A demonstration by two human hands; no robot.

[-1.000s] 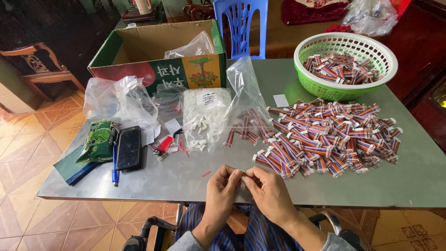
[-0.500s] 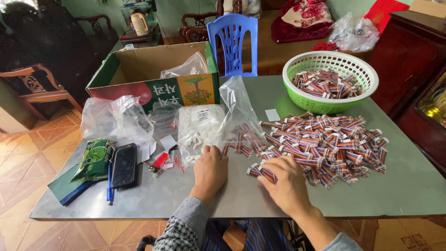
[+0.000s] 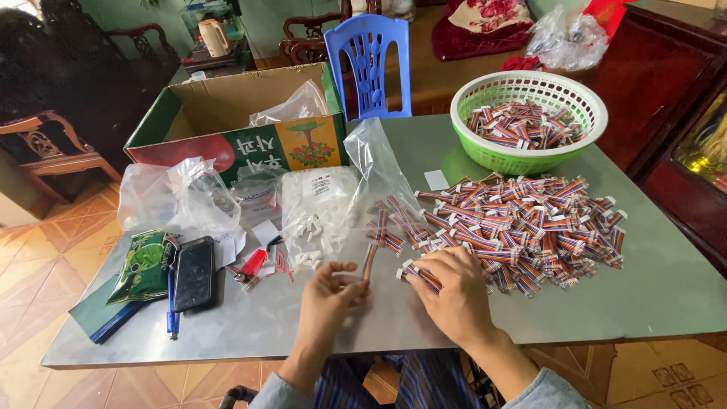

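My left hand [image 3: 327, 299] pinches the lower end of a short striped ribbon cable [image 3: 369, 261] that stands nearly upright above the grey table [image 3: 651, 303]. My right hand [image 3: 448, 291] rests on the near edge of a big pile of the same cables [image 3: 522, 227], fingers curled over one cable [image 3: 419, 274] with a white connector at its end. A clear bag of small white connectors [image 3: 318, 220] lies just beyond my left hand. Another clear bag [image 3: 382, 182] with a few cables in it lies between that bag and the pile.
A green basket [image 3: 530, 155] with more cables stands at the back right. An open cardboard box [image 3: 235, 129] sits at the back left, a blue plastic chair [image 3: 371, 60] behind it. Crumpled clear bags [image 3: 182, 198], a black phone [image 3: 194, 273], a green packet [image 3: 144, 266] and a blue pen [image 3: 173, 314] lie left.
A second ago both hands were together at the table's near edge. They reached forward to the bag and the pile; now the left has drawn back holding a cable and the right covers another.
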